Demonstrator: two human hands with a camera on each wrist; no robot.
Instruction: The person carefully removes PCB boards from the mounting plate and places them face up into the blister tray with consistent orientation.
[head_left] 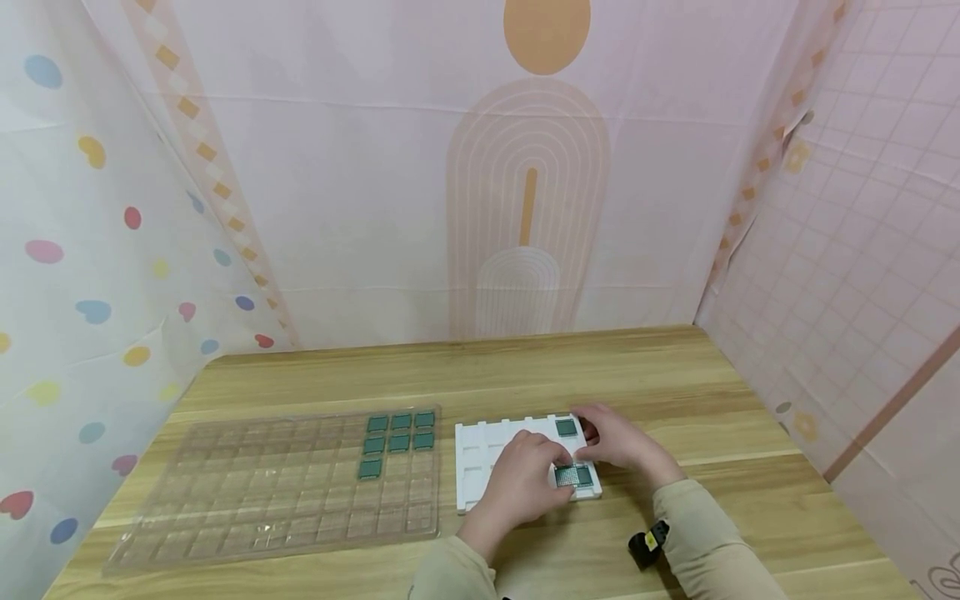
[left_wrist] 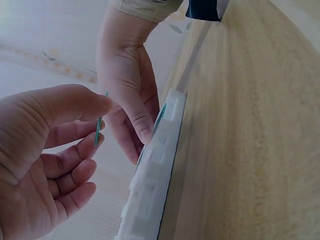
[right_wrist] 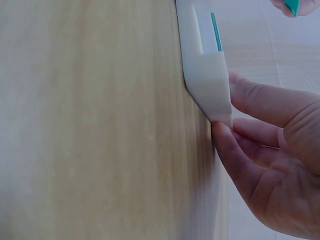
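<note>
In the head view my left hand (head_left: 525,475) pinches a thin square green chip (head_left: 567,476) above the right part of a white tray (head_left: 480,435). Edge-on in the left wrist view, this chip (left_wrist: 98,131) sits between thumb and fingers. My right hand (head_left: 618,437) grips the tray's far right corner; the right wrist view has thumb and fingertips on that end. One chip (head_left: 566,427) lies in a far right pocket of the tray. Another (head_left: 585,476) lies at its near right, partly behind the held one. The left hand hides some pockets.
To the left lies a clear plastic tray (head_left: 300,500) of many pockets, with several green chips (head_left: 400,442) near its right end. A black device (head_left: 648,544) is strapped at the right wrist. Printed cloth (head_left: 360,208) hangs behind the wooden table (head_left: 660,358).
</note>
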